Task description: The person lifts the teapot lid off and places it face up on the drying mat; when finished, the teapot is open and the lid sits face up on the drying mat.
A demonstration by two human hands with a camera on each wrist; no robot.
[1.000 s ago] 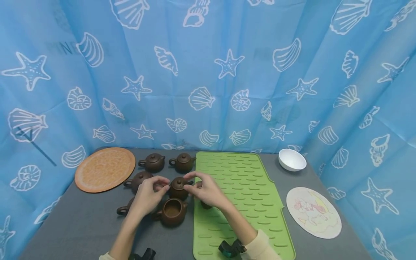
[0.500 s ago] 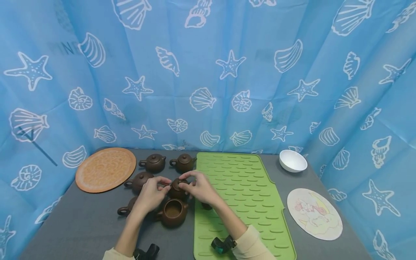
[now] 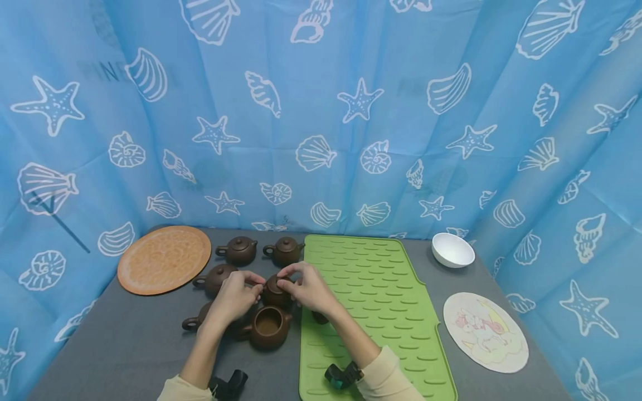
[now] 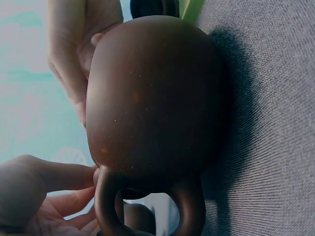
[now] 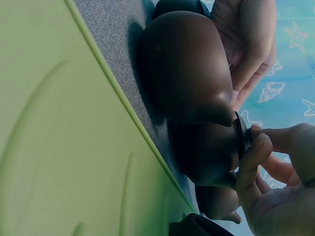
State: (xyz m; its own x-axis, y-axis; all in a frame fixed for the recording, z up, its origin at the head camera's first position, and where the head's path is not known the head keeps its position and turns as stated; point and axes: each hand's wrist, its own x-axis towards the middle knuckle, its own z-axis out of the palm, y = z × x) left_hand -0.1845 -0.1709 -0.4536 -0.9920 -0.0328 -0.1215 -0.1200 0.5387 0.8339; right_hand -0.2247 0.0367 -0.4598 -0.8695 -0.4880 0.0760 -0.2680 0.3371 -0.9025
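Observation:
A small brown teapot (image 3: 276, 297) stands between the hands in the head view. My right hand (image 3: 309, 288) pinches the teapot lid (image 5: 242, 136) on its top between thumb and fingers. At its handle side, my left hand (image 3: 234, 298) holds it with the fingertips drawn together; the handle is mostly hidden. Nearer me sits a lidless teapot (image 3: 271, 328), hollow inside, its handle pointing left; its body fills the left wrist view. A small dark brown piece (image 3: 319, 317) shows under my right hand at the mat's left edge, partly hidden.
More brown teapots stand around, one (image 3: 239, 250) and another (image 3: 285, 252) behind, others partly hidden by my left arm. A green ridged mat (image 3: 373, 312) lies to the right. A round orange mat (image 3: 164, 260), a white bowl (image 3: 453, 250) and a round picture mat (image 3: 485, 332) lie farther out.
My right hand has moved left and over the teapot, and its fingers have come together on the lid. The left hand stays at the handle side. The view has shifted slightly.

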